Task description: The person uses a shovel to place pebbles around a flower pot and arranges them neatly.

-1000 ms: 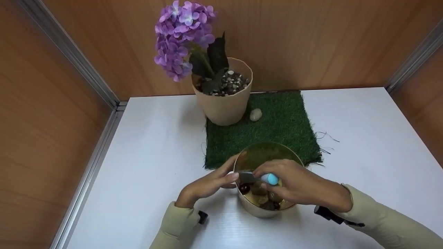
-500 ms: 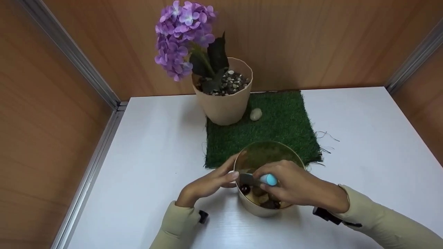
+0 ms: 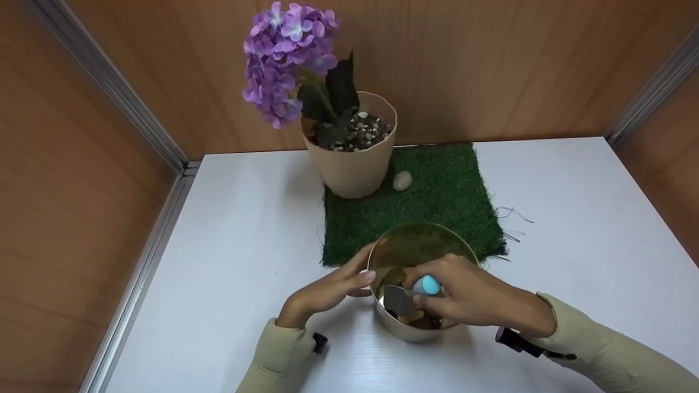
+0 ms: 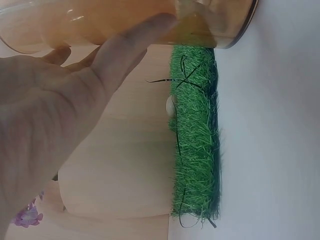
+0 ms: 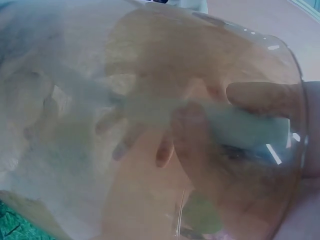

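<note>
My right hand (image 3: 464,289) grips the pale blue handle of a small trowel (image 3: 399,300) and reaches into a clear amber container (image 3: 409,334). The trowel's flat grey blade points down inside, over several stones (image 3: 410,316) at the bottom. Against the container's left side rests my left hand (image 3: 327,289), its thumb at the rim. In the left wrist view a straight finger of that hand lies along the amber wall (image 4: 100,25). Through the tinted wall, the right wrist view shows the trowel handle (image 5: 250,132) in my fingers, hazy from the reflections.
Behind the container lies a square of artificial grass (image 3: 437,202) with loose strands at its right edge. On it are a pale pebble (image 3: 402,181) and a beige pot (image 3: 349,169) with purple flowers (image 3: 289,54). Wood-grain panels (image 3: 491,71) border the white table (image 3: 235,229).
The trowel blade has tipped down and toward the near side of the container, and now covers the dark red stone seen before. The left hand stays in place.
</note>
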Tool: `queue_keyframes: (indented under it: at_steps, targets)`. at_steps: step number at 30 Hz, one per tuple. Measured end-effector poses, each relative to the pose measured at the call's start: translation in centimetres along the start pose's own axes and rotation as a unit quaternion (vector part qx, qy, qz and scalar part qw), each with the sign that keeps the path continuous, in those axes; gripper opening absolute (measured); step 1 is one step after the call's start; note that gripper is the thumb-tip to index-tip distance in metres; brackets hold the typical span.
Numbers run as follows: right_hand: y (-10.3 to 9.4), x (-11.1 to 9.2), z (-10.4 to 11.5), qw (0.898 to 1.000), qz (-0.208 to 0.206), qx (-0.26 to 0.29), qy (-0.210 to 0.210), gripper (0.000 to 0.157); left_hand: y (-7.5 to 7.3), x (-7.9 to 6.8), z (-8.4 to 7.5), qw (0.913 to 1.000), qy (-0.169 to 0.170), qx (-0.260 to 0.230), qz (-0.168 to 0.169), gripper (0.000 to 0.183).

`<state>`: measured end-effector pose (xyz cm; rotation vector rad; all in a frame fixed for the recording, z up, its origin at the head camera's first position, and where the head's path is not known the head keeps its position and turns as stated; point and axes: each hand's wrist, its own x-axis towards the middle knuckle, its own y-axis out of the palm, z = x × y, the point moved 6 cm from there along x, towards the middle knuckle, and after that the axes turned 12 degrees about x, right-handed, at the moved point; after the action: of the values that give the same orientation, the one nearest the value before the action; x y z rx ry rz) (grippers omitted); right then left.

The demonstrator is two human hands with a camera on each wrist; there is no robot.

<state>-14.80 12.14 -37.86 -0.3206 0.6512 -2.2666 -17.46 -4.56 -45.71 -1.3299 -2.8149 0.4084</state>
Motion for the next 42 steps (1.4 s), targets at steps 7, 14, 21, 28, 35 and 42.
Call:
queue_keyframes:
  at_steps: [7,14,21,28,35,42]
  targets:
    - [-0.1,0.0,-0.1,0.999,0.015,0.045,0.006,0.024,0.0,0.0,0.2,1.0,0.002,0.002,-0.002,0.057]
    - [-0.4,-0.2,-0.2,0.999,0.015,0.039,0.023,0.019,0.0,0.0,0.4,1.0,0.004,0.003,-0.001,0.057]
    - [-0.9,-0.2,0.0,0.999,0.017,0.024,0.038,0.018,-0.1,0.0,0.3,1.0,0.005,0.002,0.001,0.057]
    - [-0.5,0.1,0.6,0.999,0.025,0.017,0.028,0.018,0.0,0.0,0.3,0.9999,0.007,0.01,-0.001,0.057]
    - [-0.8,0.3,-0.1,0.998,-0.012,-0.002,0.059,0.006,0.0,0.0,0.4,0.9999,0.003,0.01,-0.006,0.059]
    - [-1.9,0.1,-0.7,0.995,-0.01,0.033,0.089,0.01,0.0,0.0,0.0,1.0,0.009,-0.001,0.0,0.059]
